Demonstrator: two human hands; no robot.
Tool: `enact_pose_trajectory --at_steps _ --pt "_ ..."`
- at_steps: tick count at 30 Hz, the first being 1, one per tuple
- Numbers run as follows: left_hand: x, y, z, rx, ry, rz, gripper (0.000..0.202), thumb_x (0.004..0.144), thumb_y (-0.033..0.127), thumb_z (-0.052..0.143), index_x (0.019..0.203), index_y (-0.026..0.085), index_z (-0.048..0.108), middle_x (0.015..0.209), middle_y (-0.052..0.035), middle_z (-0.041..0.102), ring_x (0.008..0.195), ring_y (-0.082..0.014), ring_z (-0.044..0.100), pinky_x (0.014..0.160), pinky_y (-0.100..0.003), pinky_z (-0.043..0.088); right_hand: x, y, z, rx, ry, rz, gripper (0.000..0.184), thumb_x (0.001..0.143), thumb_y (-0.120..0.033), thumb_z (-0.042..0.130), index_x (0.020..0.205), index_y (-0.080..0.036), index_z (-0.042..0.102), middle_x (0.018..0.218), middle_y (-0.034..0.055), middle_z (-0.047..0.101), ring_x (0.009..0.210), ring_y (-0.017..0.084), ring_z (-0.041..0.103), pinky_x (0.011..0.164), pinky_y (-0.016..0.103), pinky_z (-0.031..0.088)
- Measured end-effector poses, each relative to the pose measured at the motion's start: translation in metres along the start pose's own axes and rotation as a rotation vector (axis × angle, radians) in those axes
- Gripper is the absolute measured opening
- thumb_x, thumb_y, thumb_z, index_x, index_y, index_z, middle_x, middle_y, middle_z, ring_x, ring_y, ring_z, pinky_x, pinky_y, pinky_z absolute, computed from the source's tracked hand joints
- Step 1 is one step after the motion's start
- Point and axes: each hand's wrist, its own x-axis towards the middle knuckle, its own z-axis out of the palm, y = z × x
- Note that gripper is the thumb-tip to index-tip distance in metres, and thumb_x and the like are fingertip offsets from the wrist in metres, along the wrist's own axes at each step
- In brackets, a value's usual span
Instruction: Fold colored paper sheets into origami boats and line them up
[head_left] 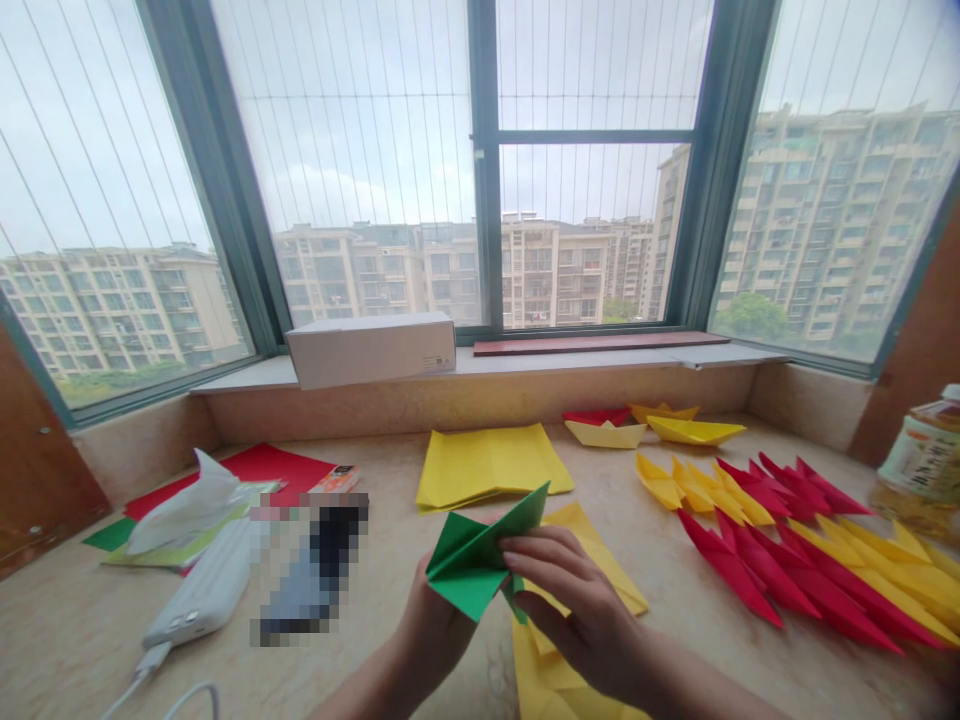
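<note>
A partly folded sheet of green paper (469, 565) is held up above the counter between both hands. My left hand (431, 635) grips it from below and behind, its fingers mostly hidden by the paper. The fingers of my right hand (570, 590) close on the paper's right side, thumb beneath and fingertips along a raised flap. Beneath the hands lie creased yellow sheets (592, 550). Just beyond them rests a larger yellow sheet (491, 462) with a centre crease.
Right of the hands are rows of red folded-paper pieces (810, 580) and yellow ones (694, 487), with paper boats (694, 430) behind. A bottle (926, 455) stands far right. At left are a power bank (202, 590), a tissue pack (187, 510) and red paper (277, 470). A white box (371, 350) sits on the sill.
</note>
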Motion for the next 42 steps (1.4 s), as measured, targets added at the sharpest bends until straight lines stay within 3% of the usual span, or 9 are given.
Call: enact_pose_trajectory --at_steps 6,8,13,18,22,26,30,35,42 --pt "0.011 0.01 -0.004 -0.225 0.299 -0.424 0.035 0.08 0.05 0.071 0.073 0.015 0.072 0.07 -0.0047 0.073 0.067 -0.0211 0.068 0.063 -0.028 0.057 -0.001 0.006 0.003 -0.062 0.128 0.301 0.057 0.086 -0.028 0.071 0.139 -0.035 0.052 0.157 0.0077 0.032 0.143 0.035 0.033 0.114 0.053 0.035" --pt "0.013 0.01 -0.003 -0.386 0.287 -0.525 0.041 0.075 0.055 0.074 0.077 0.014 0.074 0.073 -0.0062 0.074 0.069 -0.0238 0.069 0.064 -0.032 0.059 0.0 0.009 0.005 0.053 0.18 0.429 0.058 0.084 -0.031 0.072 0.139 -0.033 0.052 0.152 0.0104 0.042 0.136 0.035 0.044 0.11 0.053 0.04" --pt "0.012 0.01 0.0 -0.558 0.082 -0.627 0.039 0.072 0.051 0.079 0.078 0.013 0.076 0.074 -0.0076 0.075 0.069 -0.0238 0.07 0.067 -0.035 0.06 0.005 0.014 0.006 0.554 0.164 0.735 0.058 0.086 -0.041 0.07 0.139 -0.025 0.05 0.092 0.0064 0.075 0.081 0.026 0.071 0.073 0.041 0.056" --pt "0.014 0.015 0.0 -0.546 0.029 -0.64 0.037 0.067 0.05 0.082 0.071 0.014 0.075 0.068 -0.0063 0.074 0.062 -0.0208 0.068 0.06 -0.03 0.059 0.011 0.013 -0.003 0.505 0.069 0.682 0.031 0.088 -0.049 0.066 0.098 -0.021 0.075 0.091 0.0061 0.077 0.084 0.026 0.071 0.074 0.037 0.055" --pt "0.022 0.009 -0.006 -0.512 0.208 -0.697 0.043 0.067 0.051 0.081 0.075 0.01 0.074 0.065 -0.0085 0.073 0.06 -0.0223 0.069 0.059 -0.031 0.059 0.012 0.012 -0.03 0.23 -0.139 0.629 0.035 0.093 -0.049 0.059 0.108 -0.023 0.076 0.1 0.0082 0.076 0.092 0.027 0.069 0.085 0.042 0.053" --pt "0.029 0.001 -0.017 -0.527 0.403 -0.722 0.046 0.069 0.046 0.081 0.096 0.01 0.072 0.083 -0.0095 0.076 0.07 -0.0235 0.072 0.057 -0.029 0.059 -0.001 0.019 -0.052 0.165 -0.419 0.678 0.073 0.061 -0.045 0.089 0.129 -0.035 0.065 0.154 0.0064 0.043 0.14 0.037 0.039 0.115 0.052 0.031" --pt "0.032 -0.002 -0.021 -0.525 0.469 -0.753 0.051 0.069 0.043 0.082 0.107 0.01 0.069 0.091 -0.0099 0.076 0.076 -0.0237 0.073 0.053 -0.027 0.058 -0.015 0.023 -0.047 0.147 -0.705 0.807 0.102 0.049 -0.043 0.093 0.142 -0.039 0.051 0.163 0.0069 0.026 0.149 0.042 0.015 0.119 0.058 0.014" --pt "0.031 -0.001 -0.016 -0.52 0.439 -0.794 0.05 0.066 0.046 0.082 0.098 0.008 0.072 0.081 -0.0095 0.075 0.069 -0.022 0.071 0.051 -0.027 0.058 -0.013 0.014 -0.02 0.208 -0.641 0.735 0.085 0.058 -0.046 0.09 0.137 -0.04 0.057 0.161 0.005 0.031 0.15 0.04 0.012 0.12 0.057 0.012" --pt "0.026 0.003 -0.009 -0.373 0.305 -0.739 0.043 0.076 0.054 0.072 0.072 0.012 0.067 0.047 -0.0011 0.062 0.037 -0.012 0.054 0.035 -0.019 0.039 -0.001 0.014 -0.004 0.128 -0.313 0.576 0.051 0.081 -0.04 0.075 0.13 -0.029 0.065 0.14 0.0106 0.057 0.128 0.035 0.051 0.109 0.052 0.038"
